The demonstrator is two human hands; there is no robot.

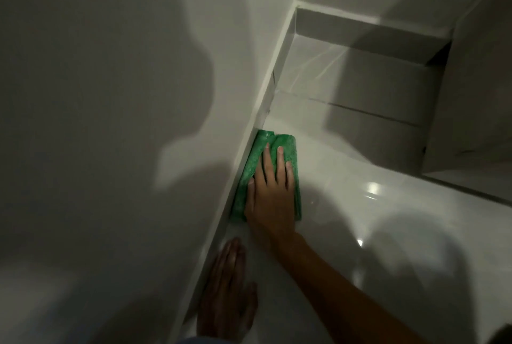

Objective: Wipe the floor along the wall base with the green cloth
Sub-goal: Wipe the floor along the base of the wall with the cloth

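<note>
A folded green cloth (285, 146) lies flat on the glossy white tile floor (346, 232), its left edge pushed against the wall base (250, 146). My right hand (270, 194) presses down on it, palm flat and fingers spread, pointing toward the far corner. My left hand (225, 291) rests flat on the floor nearer to me, close beside the wall base, fingers together and holding nothing. It sits in shadow.
A white wall (124, 94) fills the left side, with my shadow on it. The skirting runs to a far corner (296, 9) where another wall meets it. A white cabinet or door panel (471, 94) stands at the right. Light glints on the tiles.
</note>
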